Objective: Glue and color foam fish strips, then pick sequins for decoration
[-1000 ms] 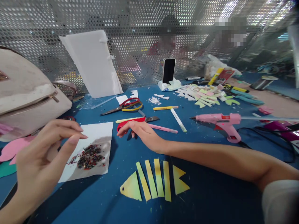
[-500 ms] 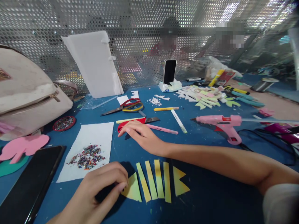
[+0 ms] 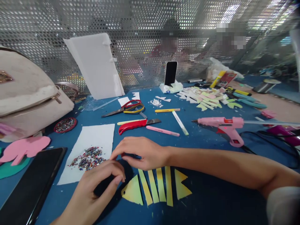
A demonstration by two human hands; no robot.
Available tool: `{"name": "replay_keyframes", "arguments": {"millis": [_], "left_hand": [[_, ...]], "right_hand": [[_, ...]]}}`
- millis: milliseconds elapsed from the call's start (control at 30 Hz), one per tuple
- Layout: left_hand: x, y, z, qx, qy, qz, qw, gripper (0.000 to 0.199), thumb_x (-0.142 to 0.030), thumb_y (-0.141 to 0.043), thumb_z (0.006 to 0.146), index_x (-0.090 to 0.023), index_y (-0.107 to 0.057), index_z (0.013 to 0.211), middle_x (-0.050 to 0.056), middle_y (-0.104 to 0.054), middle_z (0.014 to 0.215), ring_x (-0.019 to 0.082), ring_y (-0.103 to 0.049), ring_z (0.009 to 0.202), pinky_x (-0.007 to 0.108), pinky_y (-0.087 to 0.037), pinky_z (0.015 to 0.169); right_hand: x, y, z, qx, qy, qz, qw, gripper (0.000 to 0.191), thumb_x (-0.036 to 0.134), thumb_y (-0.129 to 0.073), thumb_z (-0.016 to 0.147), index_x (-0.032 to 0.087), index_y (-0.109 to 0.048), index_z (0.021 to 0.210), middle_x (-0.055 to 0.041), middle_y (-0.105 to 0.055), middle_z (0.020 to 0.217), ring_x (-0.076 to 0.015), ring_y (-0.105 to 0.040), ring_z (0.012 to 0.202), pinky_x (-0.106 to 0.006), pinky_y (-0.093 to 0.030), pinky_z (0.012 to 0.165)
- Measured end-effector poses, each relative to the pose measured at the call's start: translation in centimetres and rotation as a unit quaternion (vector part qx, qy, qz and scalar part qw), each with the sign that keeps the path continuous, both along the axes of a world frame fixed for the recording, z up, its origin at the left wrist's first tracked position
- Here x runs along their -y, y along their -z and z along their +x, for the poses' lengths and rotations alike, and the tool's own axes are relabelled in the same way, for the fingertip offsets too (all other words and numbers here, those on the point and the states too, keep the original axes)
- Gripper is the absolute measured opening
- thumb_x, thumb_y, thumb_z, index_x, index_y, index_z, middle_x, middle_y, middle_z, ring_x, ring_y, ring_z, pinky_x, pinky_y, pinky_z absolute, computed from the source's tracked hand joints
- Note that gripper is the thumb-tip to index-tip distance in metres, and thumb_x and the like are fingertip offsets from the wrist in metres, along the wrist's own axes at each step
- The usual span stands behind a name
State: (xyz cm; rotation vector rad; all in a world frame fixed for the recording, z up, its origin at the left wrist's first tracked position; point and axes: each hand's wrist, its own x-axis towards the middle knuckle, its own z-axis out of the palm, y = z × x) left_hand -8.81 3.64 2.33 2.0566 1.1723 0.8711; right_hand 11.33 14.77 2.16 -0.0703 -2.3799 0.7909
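My left hand is beside the fish head piece, its fingers curled and the thumb close to the index fingertip. Anything between those tips is too small or hidden to make out. Above the strips, my right hand reaches left with fingers stretched and thumb apart, its fingertips by my left knuckles. A yellow-green fish head piece with a dark eye dot lies flat on the table. Several yellow-green strips stand in a row beside it, upper ends partly behind my right hand. A notched tail piece ends the row.
White paper bears a pile of shiny chips. Behind my right hand lie a red-handled knife, scissors and several markers. A pink glue gun with cable is at right, a dark phone at left.
My right hand has come off the red knife handle and moved down towards my left hand. My left hand has drawn slightly left off the fish head, uncovering its eye dot.
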Motion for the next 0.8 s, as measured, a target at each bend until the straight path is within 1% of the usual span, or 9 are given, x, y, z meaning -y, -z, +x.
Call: {"name": "replay_keyframes", "arguments": {"millis": [133,167,300,400,533,633,700,767,800], "left_hand": [[-0.2,-0.3,0.0,0.003,-0.013,0.005,1.000,0.017,-0.020,-0.049,0.100,-0.025,-0.058,0.087,-0.005,-0.064,0.084,0.010,-0.063,0.079,0.018,-0.045,0.075],[-0.2,-0.4,0.0,0.003,-0.015,0.006,1.000,0.018,-0.020,-0.049,0.101,-0.025,-0.058,0.087,-0.005,-0.064,0.084,0.010,-0.063,0.079,0.018,-0.045,0.075],[-0.3,-0.5,-0.1,0.003,0.004,0.012,1.000,0.018,-0.018,-0.046,0.101,-0.025,-0.057,0.088,-0.004,-0.064,0.086,0.011,-0.063,0.081,0.019,-0.046,0.077],[-0.3,-0.5,-0.2,0.003,0.023,0.005,1.000,0.019,-0.018,-0.046,0.101,-0.025,-0.057,0.088,-0.003,-0.064,0.088,0.011,-0.064,0.084,0.020,-0.047,0.079],[-0.4,-0.4,-0.3,0.003,0.028,0.010,1.000,0.019,-0.016,-0.047,0.101,-0.025,-0.059,0.089,-0.003,-0.065,0.088,0.011,-0.064,0.084,0.019,-0.048,0.078],[-0.7,-1.0,-0.5,-0.009,0.020,0.027,0.999,0.019,-0.016,-0.048,0.100,-0.026,-0.060,0.089,-0.003,-0.066,0.088,0.011,-0.065,0.083,0.018,-0.048,0.077],[-1.1,-1.7,-1.0,-0.022,0.010,0.049,0.998,0.018,-0.017,-0.049,0.099,-0.026,-0.061,0.089,-0.003,-0.067,0.088,0.011,-0.066,0.082,0.017,-0.048,0.076],[-2.0,-2.4,-2.0,-0.042,-0.019,0.067,0.997,0.019,-0.022,-0.049,0.100,-0.027,-0.063,0.088,-0.004,-0.069,0.088,0.012,-0.066,0.081,0.017,-0.048,0.074],[-2.7,-2.7,-2.6,-0.058,-0.044,0.064,0.995,0.019,-0.026,-0.049,0.100,-0.028,-0.064,0.088,-0.005,-0.070,0.087,0.011,-0.066,0.077,0.017,-0.048,0.071]], "right_hand": [[0.0,0.1,0.0,0.043,0.022,-0.037,0.998,0.028,0.010,-0.051,0.094,0.016,-0.058,0.121,-0.0062,-0.070,0.110,-0.0112,-0.063,0.083,-0.022,-0.051,0.076],[0.0,0.1,0.0,0.046,0.027,-0.042,0.998,0.026,0.011,-0.053,0.094,0.016,-0.060,0.119,-0.0056,-0.071,0.108,-0.0108,-0.063,0.081,-0.022,-0.051,0.074],[-0.4,0.3,-0.1,0.043,0.023,-0.022,0.999,0.012,0.019,-0.060,0.096,0.016,-0.065,0.107,-0.0049,-0.072,0.100,-0.0134,-0.064,0.091,-0.024,-0.051,0.082],[-0.7,0.5,-0.2,0.025,0.022,-0.012,0.999,0.007,0.020,-0.065,0.095,0.016,-0.068,0.100,-0.0039,-0.072,0.094,-0.0138,-0.063,0.088,-0.025,-0.050,0.081],[-0.8,0.7,-0.2,-0.006,0.021,-0.030,0.999,0.005,0.020,-0.068,0.093,0.016,-0.070,0.090,-0.0019,-0.072,0.087,-0.0127,-0.063,0.083,-0.024,-0.049,0.079],[-0.8,0.6,-0.3,-0.010,0.030,-0.057,0.998,0.007,0.022,-0.069,0.092,0.017,-0.070,0.088,-0.0013,-0.072,0.085,-0.0121,-0.063,0.081,-0.023,-0.049,0.077],[-0.7,0.4,-0.3,-0.005,0.052,-0.091,0.995,0.007,0.023,-0.069,0.092,0.018,-0.070,0.088,-0.0011,-0.072,0.086,-0.0120,-0.063,0.081,-0.022,-0.048,0.072],[-0.6,0.3,-0.3,0.000,0.077,-0.138,0.987,0.006,0.023,-0.069,0.092,0.018,-0.070,0.088,-0.0014,-0.072,0.087,-0.0118,-0.063,0.079,-0.020,-0.046,0.065],[-0.6,0.2,-0.3,0.001,0.088,-0.165,0.982,0.006,0.023,-0.068,0.092,0.018,-0.070,0.089,-0.0015,-0.072,0.087,-0.0115,-0.063,0.078,-0.020,-0.045,0.062]]}}
